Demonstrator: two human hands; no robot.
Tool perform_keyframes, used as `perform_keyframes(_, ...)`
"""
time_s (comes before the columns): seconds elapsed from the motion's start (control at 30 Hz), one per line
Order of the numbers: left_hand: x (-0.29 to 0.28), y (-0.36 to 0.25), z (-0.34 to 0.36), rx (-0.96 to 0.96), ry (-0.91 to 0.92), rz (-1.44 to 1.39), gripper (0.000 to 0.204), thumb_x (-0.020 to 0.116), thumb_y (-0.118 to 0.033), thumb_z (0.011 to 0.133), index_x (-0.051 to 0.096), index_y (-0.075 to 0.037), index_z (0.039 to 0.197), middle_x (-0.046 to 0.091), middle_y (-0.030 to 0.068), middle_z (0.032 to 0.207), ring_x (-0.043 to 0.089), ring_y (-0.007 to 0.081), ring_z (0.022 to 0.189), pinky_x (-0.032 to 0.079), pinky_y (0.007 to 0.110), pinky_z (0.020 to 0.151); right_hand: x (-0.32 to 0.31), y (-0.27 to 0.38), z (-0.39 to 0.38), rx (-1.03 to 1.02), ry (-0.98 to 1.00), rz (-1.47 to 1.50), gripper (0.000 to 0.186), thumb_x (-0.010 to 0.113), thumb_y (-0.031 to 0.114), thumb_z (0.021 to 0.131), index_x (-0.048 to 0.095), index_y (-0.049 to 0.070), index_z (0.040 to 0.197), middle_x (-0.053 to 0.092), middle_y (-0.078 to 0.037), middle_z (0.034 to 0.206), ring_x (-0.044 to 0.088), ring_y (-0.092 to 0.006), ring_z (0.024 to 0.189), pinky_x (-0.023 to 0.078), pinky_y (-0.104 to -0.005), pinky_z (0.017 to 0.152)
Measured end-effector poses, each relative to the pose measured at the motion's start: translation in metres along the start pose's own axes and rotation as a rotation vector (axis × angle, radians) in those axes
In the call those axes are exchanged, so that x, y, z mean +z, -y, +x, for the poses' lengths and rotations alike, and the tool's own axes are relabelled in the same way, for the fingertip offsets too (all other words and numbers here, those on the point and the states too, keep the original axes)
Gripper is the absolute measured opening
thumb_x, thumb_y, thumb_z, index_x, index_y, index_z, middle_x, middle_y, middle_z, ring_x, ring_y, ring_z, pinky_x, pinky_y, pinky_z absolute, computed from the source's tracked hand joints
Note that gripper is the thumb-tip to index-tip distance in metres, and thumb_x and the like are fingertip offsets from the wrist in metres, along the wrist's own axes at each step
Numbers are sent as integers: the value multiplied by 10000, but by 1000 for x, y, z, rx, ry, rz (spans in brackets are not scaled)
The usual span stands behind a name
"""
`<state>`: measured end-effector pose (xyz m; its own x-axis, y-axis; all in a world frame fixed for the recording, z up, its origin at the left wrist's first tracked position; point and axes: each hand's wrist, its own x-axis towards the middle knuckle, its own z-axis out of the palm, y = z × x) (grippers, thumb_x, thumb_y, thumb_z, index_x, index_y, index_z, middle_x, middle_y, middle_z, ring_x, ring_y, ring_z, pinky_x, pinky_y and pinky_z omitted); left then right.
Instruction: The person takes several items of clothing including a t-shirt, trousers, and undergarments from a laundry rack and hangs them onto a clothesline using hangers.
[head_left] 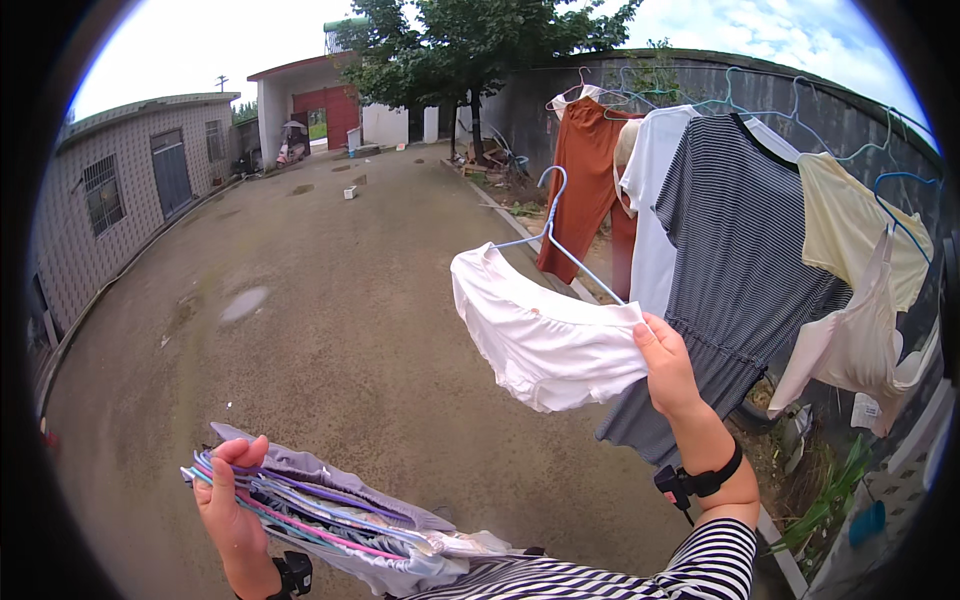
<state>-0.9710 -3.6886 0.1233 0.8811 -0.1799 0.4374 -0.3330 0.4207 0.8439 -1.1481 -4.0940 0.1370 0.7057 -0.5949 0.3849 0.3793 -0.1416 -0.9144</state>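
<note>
My right hand (668, 362) pinches the right end of a pair of white underpants (550, 345). The underpants hang by their waistband, stretched over a light blue hanger (550, 228) whose hook points up and hangs on nothing. At the lower left, my left hand (232, 495) is closed around a bunch of coloured hangers (300, 505) in purple, pink, blue and teal. Grey and pale garments (340, 478) are draped over these hangers and rest near my striped sleeve. Both wrists wear black bands.
To the right, a clothesline (690, 67) carries rust trousers (580, 180), a white shirt (655, 190), a striped dress (735, 220), a yellow top (850, 220) and a pale bra (855, 340). Behind it runs a grey wall (530, 105). A concrete yard (330, 300) stretches ahead, with plants (830, 490) at lower right.
</note>
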Motion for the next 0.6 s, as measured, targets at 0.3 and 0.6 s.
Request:
perform_keyframes(0.3, 17, 144, 187, 44, -25, -12, 299, 454, -268, 883, 545, 14, 924, 626, 151, 834, 604, 202, 772, 458, 314, 751, 38, -118, 250, 12, -97, 67, 252, 408, 163, 898, 491, -42, 1018, 582, -97, 950, 566, -141, 843, 440, -267, 767)
perform_keyframes(0.6, 72, 299, 408, -36, 144, -127, 287, 457, -253, 883, 551, 15, 923, 623, 151, 853, 600, 206, 807, 445, 316, 781, 24, -182, 468, -174, -251, -120, 236, 405, 171, 896, 522, -25, 957, 586, -62, 889, 544, -106, 792, 411, -242, 736)
